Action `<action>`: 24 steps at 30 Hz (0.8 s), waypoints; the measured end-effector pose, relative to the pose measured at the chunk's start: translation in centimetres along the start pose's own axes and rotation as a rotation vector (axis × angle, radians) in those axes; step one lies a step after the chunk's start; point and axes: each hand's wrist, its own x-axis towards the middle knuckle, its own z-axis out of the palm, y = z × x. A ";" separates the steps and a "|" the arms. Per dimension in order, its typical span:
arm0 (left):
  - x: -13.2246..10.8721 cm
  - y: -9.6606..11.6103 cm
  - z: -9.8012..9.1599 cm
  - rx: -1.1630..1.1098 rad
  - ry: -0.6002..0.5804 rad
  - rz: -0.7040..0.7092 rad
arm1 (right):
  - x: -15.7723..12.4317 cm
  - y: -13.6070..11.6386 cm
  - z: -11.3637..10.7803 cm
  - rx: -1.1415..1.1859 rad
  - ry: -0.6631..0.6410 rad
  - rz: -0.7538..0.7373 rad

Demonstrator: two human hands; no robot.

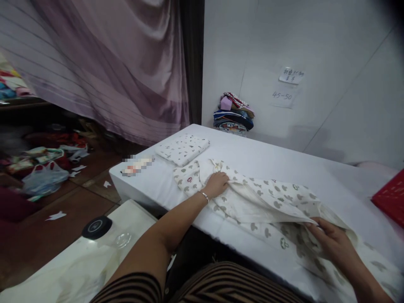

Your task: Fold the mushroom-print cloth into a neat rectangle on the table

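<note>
A white baby garment (268,202) printed with grey mouse-head shapes lies spread across the white table (284,160). My left hand (217,184), with a thin bracelet at the wrist, rests on the garment near its collar, fingers curled and pinching a fold of cloth. My right hand (331,242) lies at the other end of the garment, its fingers closed on the edge of an upper layer of fabric. A folded piece of the same print (183,148) lies flat further left on the table.
A stack of folded coloured clothes (233,113) sits against the white wall at the table's far side. A red item (389,198) lies at the right edge. A low white surface (78,252) with a black round disc (97,227) stands near left. Bags clutter the floor (44,176).
</note>
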 end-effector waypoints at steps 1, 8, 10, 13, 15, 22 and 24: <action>0.0 -0.2 -0.4 -0.011 0.004 -0.006 | -0.1 0.2 0.0 0.012 -0.022 0.015; -3.1 -2.1 -3.3 -0.024 -0.005 0.022 | -0.3 0.1 0.2 0.066 -0.058 0.093; -4.3 -2.1 -3.3 0.045 -0.014 0.009 | -0.3 -0.3 0.4 0.048 -0.050 0.092; -5.5 -1.4 -3.1 0.121 0.134 -0.173 | -0.2 -0.7 0.6 0.028 -0.048 0.083; -5.9 -0.7 -2.7 0.100 0.119 -0.218 | -0.3 -0.8 0.6 0.031 -0.053 0.073; -6.4 0.9 -1.7 0.055 -0.033 -0.018 | -0.6 -0.9 0.4 0.018 -0.067 0.049; -6.5 0.8 -1.7 0.088 -0.023 -0.152 | -0.6 -0.8 0.5 0.015 -0.052 0.065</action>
